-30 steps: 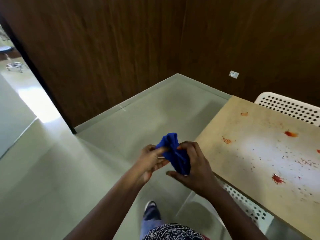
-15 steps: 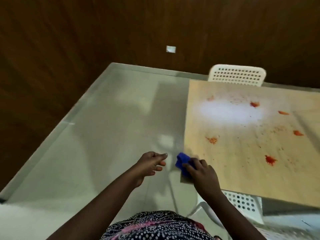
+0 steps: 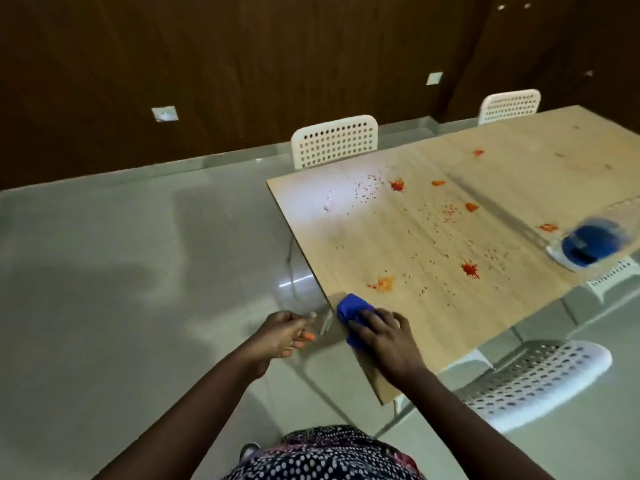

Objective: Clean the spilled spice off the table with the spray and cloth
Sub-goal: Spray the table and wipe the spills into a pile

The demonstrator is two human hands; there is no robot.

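The pale wooden table (image 3: 433, 306) carries red-orange spilled spice: a blotch (image 3: 382, 284) near its front left edge, another (image 3: 470, 270) further right, and several more with scattered specks toward the far side. My right hand (image 3: 381, 332) holds a bunched blue cloth (image 3: 351, 308) down on the table's near left edge, fingers curved over it. Beside the table, over the floor, my left hand (image 3: 284, 336) hangs loosely curled and holds nothing. A blurred blue and white thing, apparently the spray bottle (image 3: 588, 247), sits at the table's right side.
White perforated chairs stand around the table: one (image 3: 334, 140) at the far side, another (image 3: 509, 105) further right, one (image 3: 540, 379) at the near side by my right arm. Grey tiled floor (image 3: 138, 289) spreads to the left, with dark wood walls behind.
Both hands gripped the cloth over the floor a second ago. My left hand let go, my right carried the cloth onto the table's edge, and the view swung right along the table.
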